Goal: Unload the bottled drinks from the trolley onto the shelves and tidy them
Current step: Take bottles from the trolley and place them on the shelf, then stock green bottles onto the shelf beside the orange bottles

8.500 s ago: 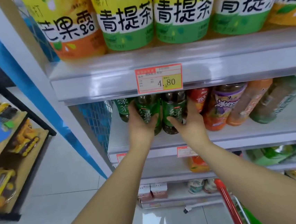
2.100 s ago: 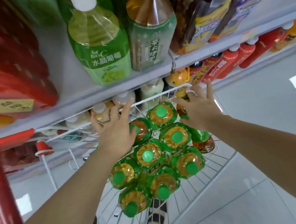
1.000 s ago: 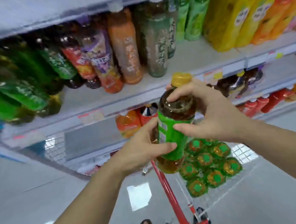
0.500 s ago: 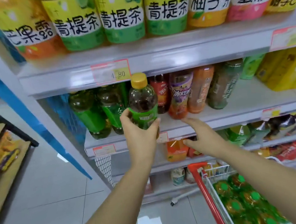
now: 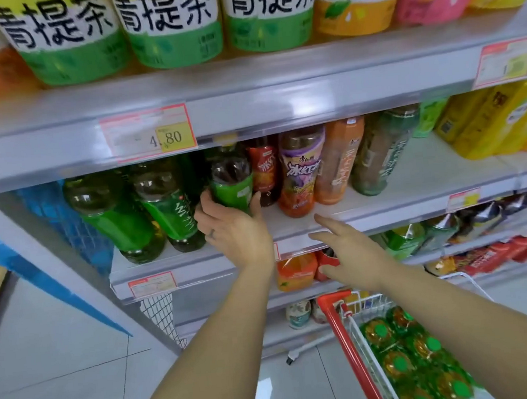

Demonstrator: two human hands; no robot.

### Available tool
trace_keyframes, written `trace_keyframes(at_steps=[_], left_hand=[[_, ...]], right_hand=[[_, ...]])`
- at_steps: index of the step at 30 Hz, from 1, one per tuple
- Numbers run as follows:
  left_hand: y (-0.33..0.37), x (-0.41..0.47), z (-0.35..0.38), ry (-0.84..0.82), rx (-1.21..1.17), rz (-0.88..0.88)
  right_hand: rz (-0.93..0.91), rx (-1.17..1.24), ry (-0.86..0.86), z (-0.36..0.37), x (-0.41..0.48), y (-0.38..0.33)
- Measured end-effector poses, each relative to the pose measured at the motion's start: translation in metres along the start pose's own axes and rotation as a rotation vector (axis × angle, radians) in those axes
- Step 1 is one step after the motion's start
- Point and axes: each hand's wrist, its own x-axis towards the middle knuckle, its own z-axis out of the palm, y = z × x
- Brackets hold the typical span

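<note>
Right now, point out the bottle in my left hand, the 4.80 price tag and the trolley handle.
green-label bottle (image 5: pixel 232 193): head view, on its green label.
4.80 price tag (image 5: pixel 149 133): head view, on its face.
trolley handle (image 5: pixel 334 297): head view, on the red bar.

The left hand (image 5: pixel 231 231) reaches far up with its fingers curled tight around a bottle (image 5: pixel 231 184), and the right hand (image 5: pixel 346 251) (fingers spread, holding nothing) floats lower, just to its right.

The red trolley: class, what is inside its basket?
Inside the trolley, green-capped bottles of amber drink stand packed together, seen from above. The right forearm covers the basket's right side, so whatever lies there is hidden.
</note>
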Motion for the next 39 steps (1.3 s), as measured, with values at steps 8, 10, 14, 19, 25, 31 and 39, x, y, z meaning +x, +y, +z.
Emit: trace_keyframes(at_steps=[8, 10, 14, 19, 25, 31, 39], left_hand=[[-0.019, -0.019, -0.009, -0.187, 0.021, 0.034], [-0.024, -0.034, -0.019, -0.217, -0.056, 0.098], [-0.041, -0.086, -0.029, -0.321, -0.114, 0.305], [-0.085, -0.171, 0.002, -0.755, 0.024, 0.235], [-0.128, -0.249, 0.054, -0.899, 0.156, 0.115], [-0.134, -0.290, 0.088, -0.760, 0.153, 0.089], [-0.142, -0.295, 0.090, -0.694, 0.130, 0.091]], right_hand=[[-0.031, 0.144, 0.012, -0.003, -0.011, 0.017], [0.026, 0.203, 0.117, 0.005, -0.024, 0.034], [0.304, 0.335, 0.082, 0.046, -0.068, 0.091], [0.621, 0.327, -0.220, 0.121, -0.121, 0.163], [0.693, 0.301, -0.310, 0.191, -0.143, 0.218], [0.677, 0.245, -0.293, 0.242, -0.129, 0.268], [0.572, 0.191, -0.166, 0.275, -0.109, 0.297]])
